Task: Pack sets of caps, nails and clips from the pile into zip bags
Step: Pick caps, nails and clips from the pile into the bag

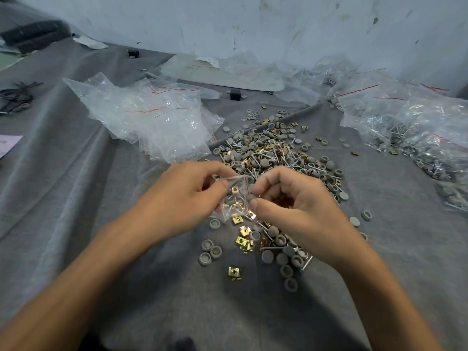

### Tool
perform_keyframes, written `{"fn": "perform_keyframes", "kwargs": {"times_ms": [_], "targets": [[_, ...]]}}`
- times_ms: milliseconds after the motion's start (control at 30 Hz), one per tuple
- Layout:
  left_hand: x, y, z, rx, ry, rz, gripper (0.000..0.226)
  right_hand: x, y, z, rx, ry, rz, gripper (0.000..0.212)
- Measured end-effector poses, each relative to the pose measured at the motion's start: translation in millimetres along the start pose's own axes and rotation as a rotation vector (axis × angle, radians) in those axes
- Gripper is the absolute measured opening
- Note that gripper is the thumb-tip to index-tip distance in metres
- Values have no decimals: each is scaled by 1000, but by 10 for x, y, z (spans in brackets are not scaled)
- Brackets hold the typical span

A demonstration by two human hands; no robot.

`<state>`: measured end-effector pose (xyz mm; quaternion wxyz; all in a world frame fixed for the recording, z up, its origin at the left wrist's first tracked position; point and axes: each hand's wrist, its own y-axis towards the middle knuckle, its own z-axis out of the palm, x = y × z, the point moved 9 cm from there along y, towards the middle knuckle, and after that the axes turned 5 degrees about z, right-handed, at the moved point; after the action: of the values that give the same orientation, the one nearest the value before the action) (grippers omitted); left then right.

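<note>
A small clear zip bag [234, 198] hangs between my two hands above the grey cloth. It holds a few brass clips, nails and grey caps. My left hand [187, 193] pinches its top left edge. My right hand [291, 206] has curled fingers at the bag's right edge, and small parts seem tucked in its palm. Behind the hands lies the pile [276, 153] of grey caps, nails and brass clips. More caps and clips [255, 247] are scattered below the bag.
A heap of empty zip bags [154, 117] lies at the left rear. Filled bags [415, 133] are stacked at the right. A grey cloth [126, 287] covers the work surface. A wall [253, 21] stands behind, with black items [17, 97] at far left.
</note>
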<state>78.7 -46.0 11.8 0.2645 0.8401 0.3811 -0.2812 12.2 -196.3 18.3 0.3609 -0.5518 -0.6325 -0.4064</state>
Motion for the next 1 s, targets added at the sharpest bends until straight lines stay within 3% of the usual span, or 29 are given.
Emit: {"fn": "perform_keyframes", "kwargs": {"times_ms": [400,500,733,900,1000], "targets": [[-34,-1,-27,-8,-35,-15,17,36,46,75,-156,37,-87,9],[25,7,-136,-90,-111,-61,22,13,35,-63,-174,-11,-35,5],[307,26,-465,-335,-445,-234,35,-213,-12,306,177,-702,118,8],[666,-19,-660,-517,-718,-442,32,-201,-13,396,167,-824,100,15],[798,-23,-702,-512,-884,-517,29,-215,-20,391,191,-771,105,5]]}}
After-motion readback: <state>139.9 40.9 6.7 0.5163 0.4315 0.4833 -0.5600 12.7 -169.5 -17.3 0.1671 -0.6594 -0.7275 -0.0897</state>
